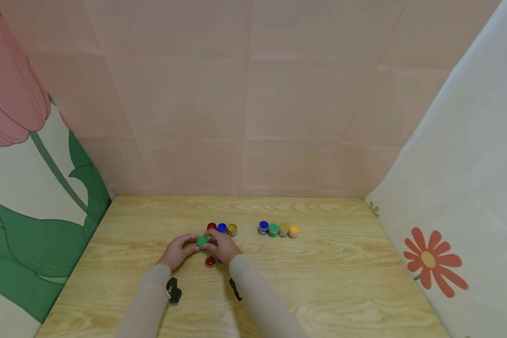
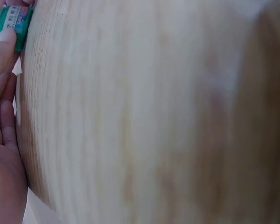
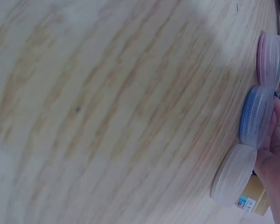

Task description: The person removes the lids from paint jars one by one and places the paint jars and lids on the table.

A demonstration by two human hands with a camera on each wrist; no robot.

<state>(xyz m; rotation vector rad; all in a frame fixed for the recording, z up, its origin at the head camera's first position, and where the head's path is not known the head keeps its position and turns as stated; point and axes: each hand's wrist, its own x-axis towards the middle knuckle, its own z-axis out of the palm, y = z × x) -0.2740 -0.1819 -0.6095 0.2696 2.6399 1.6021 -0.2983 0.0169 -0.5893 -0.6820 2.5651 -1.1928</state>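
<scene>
Pale, smooth-woven sleeves (image 1: 143,300) reach in from the near edge, a black strap-like band (image 1: 174,290) at the left wrist and another dark piece (image 1: 235,288) at the right. Left hand (image 1: 181,249) and right hand (image 1: 224,246) meet over the tabletop (image 1: 342,281), each with thumb and fingers bent in, barely parted, pinching opposite sides of one small round green pot (image 1: 202,241); the left wrist view shows its glossy plastic wall and a printed paper label. Just beyond the right hand stand squat red (image 1: 211,226), blue (image 1: 222,228) and golden (image 1: 232,230) pots in a row. Near that hand, ribbed translucent plastic lids lie close together, tinted pink (image 3: 269,62), blue (image 3: 256,116) and cloudy white (image 3: 234,175). Farther right, four more cylindrical pots sit side by side: blue (image 1: 264,227), green (image 1: 273,230), dull gold (image 1: 283,229) and yellow-orange (image 1: 293,231). Streaky wood grain runs over the tabletop, and behind it hangs a creased pinkish sheet (image 1: 245,103), flanked by white panels printed with a tulip (image 1: 12,84) and a red-petalled flower (image 1: 428,259)
</scene>
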